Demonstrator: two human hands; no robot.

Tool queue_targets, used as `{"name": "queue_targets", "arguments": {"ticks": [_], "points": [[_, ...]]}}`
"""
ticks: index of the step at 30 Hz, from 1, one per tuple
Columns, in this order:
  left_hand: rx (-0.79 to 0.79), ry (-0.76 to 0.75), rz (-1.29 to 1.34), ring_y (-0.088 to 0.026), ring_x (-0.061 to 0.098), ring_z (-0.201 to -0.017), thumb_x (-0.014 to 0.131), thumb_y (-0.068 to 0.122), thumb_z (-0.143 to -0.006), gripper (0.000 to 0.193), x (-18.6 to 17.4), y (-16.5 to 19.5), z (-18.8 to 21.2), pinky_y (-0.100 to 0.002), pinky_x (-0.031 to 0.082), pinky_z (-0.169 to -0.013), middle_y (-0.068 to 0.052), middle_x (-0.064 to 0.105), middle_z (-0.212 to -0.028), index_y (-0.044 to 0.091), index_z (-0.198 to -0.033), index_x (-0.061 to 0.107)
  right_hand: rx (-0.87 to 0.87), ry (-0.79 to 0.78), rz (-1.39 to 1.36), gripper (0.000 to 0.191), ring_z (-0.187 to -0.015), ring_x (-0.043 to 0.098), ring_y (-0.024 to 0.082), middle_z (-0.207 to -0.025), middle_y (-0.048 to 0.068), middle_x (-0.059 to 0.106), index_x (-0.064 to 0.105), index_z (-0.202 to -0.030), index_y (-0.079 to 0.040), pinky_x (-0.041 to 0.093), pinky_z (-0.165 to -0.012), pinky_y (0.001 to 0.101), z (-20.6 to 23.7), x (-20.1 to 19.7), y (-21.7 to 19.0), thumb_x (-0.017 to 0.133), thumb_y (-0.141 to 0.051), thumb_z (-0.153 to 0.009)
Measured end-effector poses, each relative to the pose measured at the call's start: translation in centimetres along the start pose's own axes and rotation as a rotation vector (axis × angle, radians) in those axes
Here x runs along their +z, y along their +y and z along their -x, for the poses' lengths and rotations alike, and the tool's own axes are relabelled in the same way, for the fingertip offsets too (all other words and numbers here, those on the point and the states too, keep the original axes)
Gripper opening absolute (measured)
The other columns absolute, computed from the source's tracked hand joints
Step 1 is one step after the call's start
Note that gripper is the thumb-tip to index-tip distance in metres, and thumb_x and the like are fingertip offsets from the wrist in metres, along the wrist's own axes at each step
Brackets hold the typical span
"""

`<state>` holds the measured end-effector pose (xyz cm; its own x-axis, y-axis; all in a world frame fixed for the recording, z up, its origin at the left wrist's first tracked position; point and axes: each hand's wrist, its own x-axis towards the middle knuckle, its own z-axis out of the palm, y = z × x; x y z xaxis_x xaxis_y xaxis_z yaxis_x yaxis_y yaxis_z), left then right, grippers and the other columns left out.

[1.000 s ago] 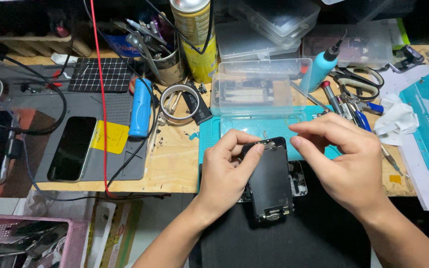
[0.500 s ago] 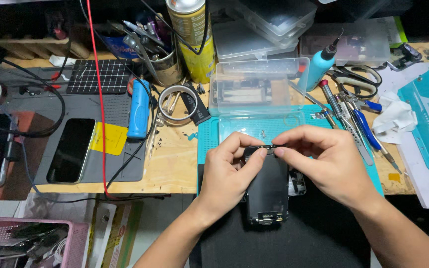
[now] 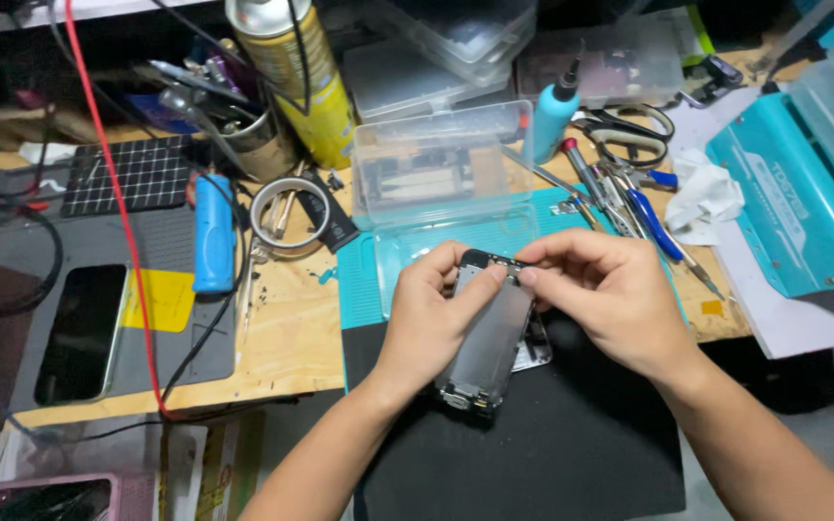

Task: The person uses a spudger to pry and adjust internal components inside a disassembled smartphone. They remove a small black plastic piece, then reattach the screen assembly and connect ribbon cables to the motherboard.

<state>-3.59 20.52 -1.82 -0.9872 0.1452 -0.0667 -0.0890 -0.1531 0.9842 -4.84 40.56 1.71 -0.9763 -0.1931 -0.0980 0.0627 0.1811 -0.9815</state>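
Both hands' grip pinched on phone (image 3: 490,333): left hand (image 3: 433,323), right hand (image 3: 608,301); slip risks dropping it at 6 o'clock.

A single head-worn camera looks steeply down and forward from close above the wooden workbench (image 3: 282,333). The near bench edge runs across the lower frame; the cluttered back rises toward 12 o'clock. Both forearms enter from 6 o'clock, meeting near centre.

Left hand (image 3: 429,323) and right hand (image 3: 610,299) raised together, fingertips pinched and meeting, forearms angled inward
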Motion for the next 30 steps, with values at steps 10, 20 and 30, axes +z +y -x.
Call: {"name": "queue_targets", "arguments": {"ticks": [10,20,30], "points": [[-0.058,-0.166,-0.145,-0.003,0.064,-0.076,0.069,0.019,-0.096,0.018,-1.1,0.3,-2.3,-0.022,0.051,-0.066,0.0,0.071,-0.084,0.002,-0.101,0.066,-0.032,0.184,0.624,0.025,-0.069,0.07,0.013,-0.084,0.005,0.079,0.077,-0.11,-0.003,0.056,-0.065,0.0285,0.4,-6.0,1.5,0.074,-0.015,-0.089],[-0.237,-0.2,0.442,-0.009,0.06,-0.082,0.065,0.016,-0.098,0.02,-4.2,1.5,-1.1,-0.024,0.048,-0.075,-0.005,0.065,-0.092,-0.001,-0.107,0.061,-0.305,0.179,0.718,0.021,-0.06,0.067,0.018,-0.083,0.008,0.073,0.076,-0.105,-0.003,0.052,-0.058,0.0316,-0.4,-3.1,0.1,0.075,-0.015,-0.088],[-0.178,-0.485,1.1,-0.01,0.042,-0.066,0.047,0.026,-0.105,0.027,-4.6,2.2,1.2,-0.026,0.033,-0.065,-0.001,0.045,-0.08,0.0,-0.112,0.051,-0.32,0.146,0.876,0.021,-0.064,0.07,0.02,-0.086,0.008,0.074,0.076,-0.1,-0.005,0.054,-0.06,0.0344,-1.2,-1.1,-0.8,0.077,-0.022,-0.087]]}}
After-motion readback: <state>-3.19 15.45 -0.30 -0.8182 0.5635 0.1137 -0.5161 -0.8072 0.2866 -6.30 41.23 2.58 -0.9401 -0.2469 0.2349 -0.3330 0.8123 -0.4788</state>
